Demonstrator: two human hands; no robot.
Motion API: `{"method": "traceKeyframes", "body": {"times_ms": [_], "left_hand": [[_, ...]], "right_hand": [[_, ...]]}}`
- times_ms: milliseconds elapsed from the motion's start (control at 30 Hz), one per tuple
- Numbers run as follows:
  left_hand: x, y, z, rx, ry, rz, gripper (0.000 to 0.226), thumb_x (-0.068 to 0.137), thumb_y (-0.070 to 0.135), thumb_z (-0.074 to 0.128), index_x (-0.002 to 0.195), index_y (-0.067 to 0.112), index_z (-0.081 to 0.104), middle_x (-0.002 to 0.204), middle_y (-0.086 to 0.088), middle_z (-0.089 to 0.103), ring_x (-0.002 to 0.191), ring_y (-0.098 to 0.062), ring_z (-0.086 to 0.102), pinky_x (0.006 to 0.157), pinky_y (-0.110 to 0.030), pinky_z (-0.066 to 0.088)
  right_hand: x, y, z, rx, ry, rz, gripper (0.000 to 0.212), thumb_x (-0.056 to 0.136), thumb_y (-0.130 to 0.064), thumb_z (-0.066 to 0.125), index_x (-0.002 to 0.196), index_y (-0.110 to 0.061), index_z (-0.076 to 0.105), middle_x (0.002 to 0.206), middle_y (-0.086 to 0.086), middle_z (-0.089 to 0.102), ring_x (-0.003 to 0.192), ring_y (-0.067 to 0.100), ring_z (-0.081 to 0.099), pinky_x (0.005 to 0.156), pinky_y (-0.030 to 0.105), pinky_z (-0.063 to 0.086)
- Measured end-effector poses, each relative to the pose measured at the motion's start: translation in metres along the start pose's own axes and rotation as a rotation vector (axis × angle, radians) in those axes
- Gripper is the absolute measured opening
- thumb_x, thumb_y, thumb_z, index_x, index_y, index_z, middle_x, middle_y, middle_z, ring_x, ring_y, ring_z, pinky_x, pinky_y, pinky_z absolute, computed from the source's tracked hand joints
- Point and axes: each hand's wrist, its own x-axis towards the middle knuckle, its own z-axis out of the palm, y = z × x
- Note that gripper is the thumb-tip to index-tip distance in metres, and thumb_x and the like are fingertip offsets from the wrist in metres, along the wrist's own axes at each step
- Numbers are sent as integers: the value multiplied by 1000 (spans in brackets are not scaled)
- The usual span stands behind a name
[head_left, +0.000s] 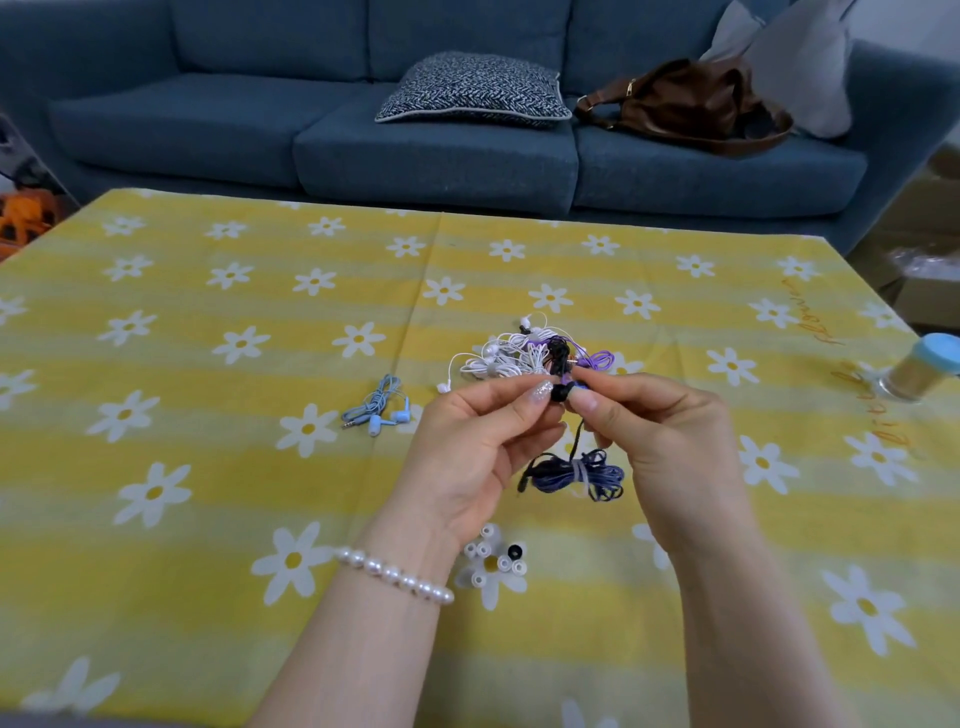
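- Light-blue earphones (376, 410) lie alone on the table (208, 493), left of its middle. The cable is bunched and both buds are on the cloth. They look set apart as a finished pair, though I cannot tell whether their tips are fitted.
- The left hand (478, 447), with a pearl bracelet (395, 574) at the wrist, is raised over the middle of the table. Its thumb and forefinger are closed in a narrow pinch at the black earbud, and the other fingers are curled under.
- A small cluster of silicone ear tips (493, 564) sits toward the near edge, below the wrists. Most are white and one is black, so a good number are not yet on any bud.
- A tangled heap of earphones (524, 353), white, black and purple, lies at the middle of the table just beyond the fingertips. It appears untouched and is likely the bulk of what is left.
- The black earbud (563, 391) is held in the air between both hands, above the table's middle. Whether a tip is going on or coming off is too small to tell.
- Its dark blue-black cable coil (576, 475), bound by a pale tie, hangs below the bud between the palms.
- The right hand (670, 441) pinches the same earbud from the other side with thumb and forefinger, the remaining fingers folded.
- A jar with a blue lid (922, 371) stands at the right edge.
- My judgement is that the work is early: one pair aside, one in hand, the heap waiting.
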Motion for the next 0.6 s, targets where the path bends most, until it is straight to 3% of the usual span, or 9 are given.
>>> {"method": "traceKeyframes", "body": {"times_ms": [300,600], "left_hand": [[-1,-7,8,-211,58,-80,22,76,-5,57,70,6,74,69,-7,70,62,-11,67,62,-22,57],[-3,-11,15,-343,89,-38,23,84,-10,48,82,1,68,72,-9,72,64,-13,69,64,-21,57]], "right_hand": [[1,2,4,-34,44,-62,16,69,1,73,75,-13,72,62,-10,70,58,-1,60,57,12,46],[1,5,11,-37,117,-102,21,69,6,73,72,-15,70,57,-11,68,57,2,62,60,14,50]]}}
